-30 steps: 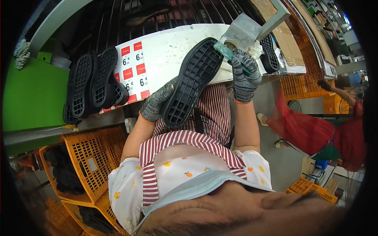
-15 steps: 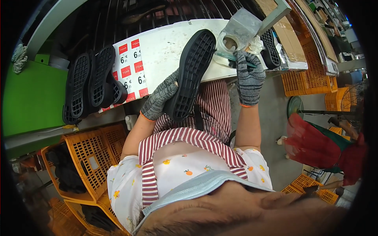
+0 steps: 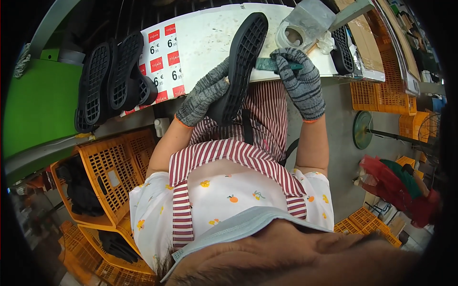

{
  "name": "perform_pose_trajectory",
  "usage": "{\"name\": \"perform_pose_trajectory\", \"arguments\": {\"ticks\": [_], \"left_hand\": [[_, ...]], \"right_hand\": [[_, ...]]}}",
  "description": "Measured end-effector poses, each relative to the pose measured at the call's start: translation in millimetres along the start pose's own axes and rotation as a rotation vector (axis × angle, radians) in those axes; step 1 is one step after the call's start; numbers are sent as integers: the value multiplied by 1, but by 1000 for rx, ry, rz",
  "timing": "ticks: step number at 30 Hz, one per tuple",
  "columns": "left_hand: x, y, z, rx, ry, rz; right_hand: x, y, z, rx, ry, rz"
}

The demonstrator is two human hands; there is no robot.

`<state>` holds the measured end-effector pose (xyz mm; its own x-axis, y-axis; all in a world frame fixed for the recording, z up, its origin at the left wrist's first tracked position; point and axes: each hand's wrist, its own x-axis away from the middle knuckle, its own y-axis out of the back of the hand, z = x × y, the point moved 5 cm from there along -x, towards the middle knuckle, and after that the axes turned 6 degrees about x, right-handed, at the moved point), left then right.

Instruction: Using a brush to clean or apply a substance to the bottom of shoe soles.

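Nearest first: striped apron [image 3: 236,148] over the lap, gloved hands just beyond it. Left hand [image 3: 205,97] (grey knit glove, orange cuff) grips a shoe sole [image 3: 249,47] by its left edge, at the near half, fingers closed against the side. The sole's near end hangs above the lap; its far end lies over the white tabletop [image 3: 202,40]. Long axis runs away from the body, far end leaning to the right, near end low and left. It is held tilted, so the gridded face shows at a slant.

Sole is black all over, long and thick, rounded at the far end, slightly drawn in along the middle. Face a mesh of hollow squares inside a plain raised rim.

Right hand [image 3: 301,85], gloved likewise, pinches a flat green brush [image 3: 268,64] between thumb and fingers. Its tip points left, just beside the sole's right edge; cannot tell whether they touch.

Farther out, a clear plastic container [image 3: 309,19], round mouth toward the wearer.
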<state>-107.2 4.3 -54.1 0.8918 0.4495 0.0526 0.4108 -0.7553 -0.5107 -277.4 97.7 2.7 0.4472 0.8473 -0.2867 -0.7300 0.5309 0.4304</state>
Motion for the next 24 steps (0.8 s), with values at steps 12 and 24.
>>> {"name": "perform_pose_trajectory", "arguments": {"ticks": [12, 24], "left_hand": [[-9, 11, 1, 69, -44, -88], [-19, 31, 5, -65, -160, -236]], "right_hand": [[0, -13, 10, 8, 127, -11], [35, -32, 30, 68, 188, 210]]}}
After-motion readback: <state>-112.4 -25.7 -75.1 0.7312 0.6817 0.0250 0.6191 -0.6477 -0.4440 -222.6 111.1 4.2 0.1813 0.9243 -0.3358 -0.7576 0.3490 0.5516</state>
